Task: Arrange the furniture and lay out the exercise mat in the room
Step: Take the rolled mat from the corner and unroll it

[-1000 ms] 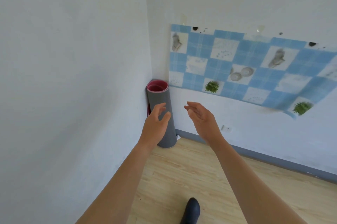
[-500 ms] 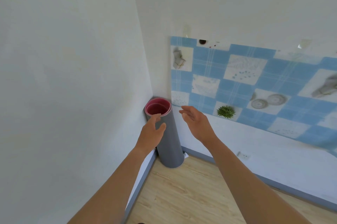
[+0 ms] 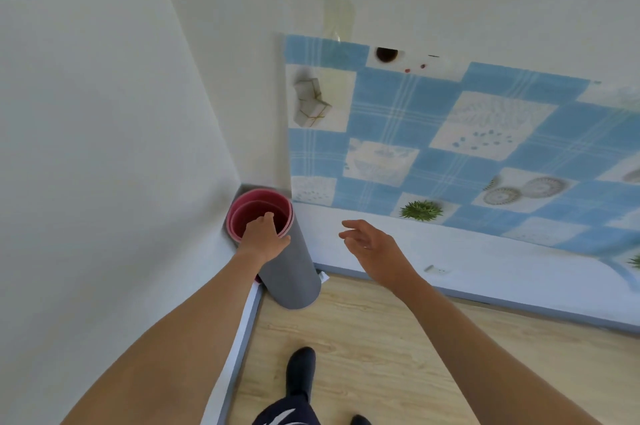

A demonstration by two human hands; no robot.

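- A rolled exercise mat, grey outside and pink within, stands on end in the corner of a room. It rests on the wooden floor where two white walls meet, just left of a blue checked sheet hung on the wall.
- The person's left hand takes the roll at its open top, with fingers hooked inside the pink rim and the thumb on the grey outside.
- The right hand hangs in the air beside the roll, apart from it, fingers loosely spread and holding nothing.
- The roll's long axis runs from floor towards ceiling, upright or close to it, and its open end faces up.
- The mat looks like foam, so it is probably light, soft and springy.
- The rim may buckle under a one-handed pinch, and the loose roll could unwind.
- A surer hold is likely both hands round the grey body at mid-height.
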